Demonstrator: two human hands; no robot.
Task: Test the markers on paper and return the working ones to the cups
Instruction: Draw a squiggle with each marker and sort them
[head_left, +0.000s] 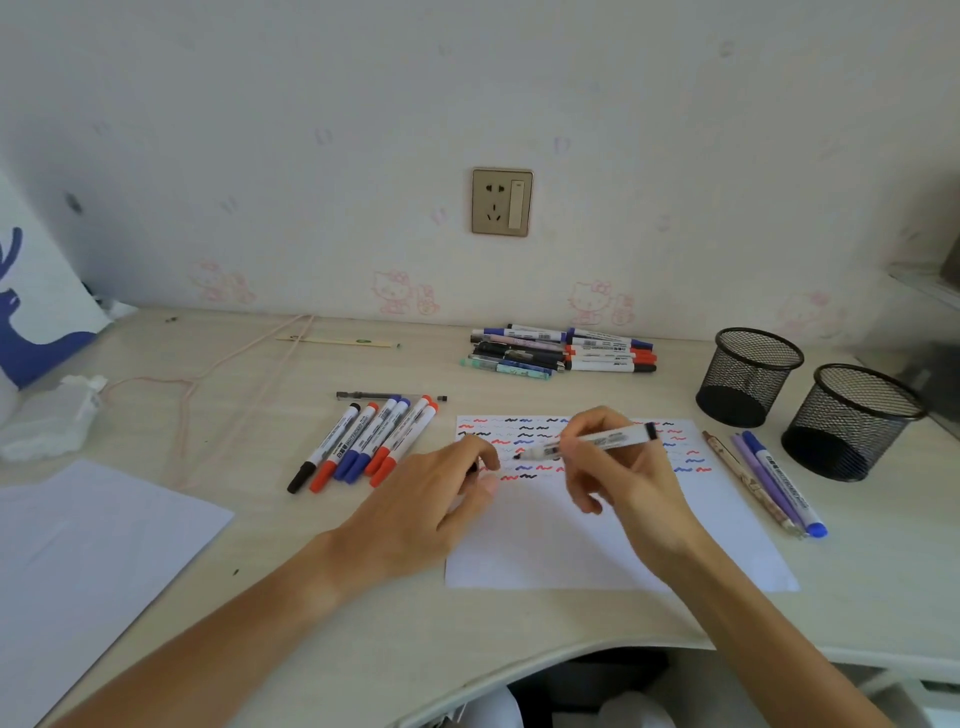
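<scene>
- While the right hand (618, 467) hovers over the test paper (597, 530), both mesh cups sit off at about 2 o'clock from it: the nearer mesh cup (852, 421) and the farther mesh cup (750, 376), standing just beside each other. You can see right through the black wire, and as far as I can tell neither has any markers in it.
- The marker in hand (589, 444) is a white-barrelled one with a black end and a black tip. It lies almost flat, tip pointing to 9 o'clock, right above the squiggles.
- Right hand's fingers are curled round that marker, pinching it near the tip end.
- Left hand (431, 509) rests at the paper's left edge, fingers curled in. Something small and dark peeks out at the fingertips, possibly the cap, can't tell for sure.
- The paper's top third is covered in rows of little red, blue and black wavy marks; the lower part is blank.
- At 9 o'clock from the paper, a fanned row of capped markers (363, 441), with red, blue and black caps.
- At 12 o'clock, near the wall, a pile of markers and pens (561, 349).
- At 3 o'clock, between paper and nearer cup, three pens (769, 483) lying side by side, one with a blue cap.
- All on a pale desk (311, 597).
</scene>
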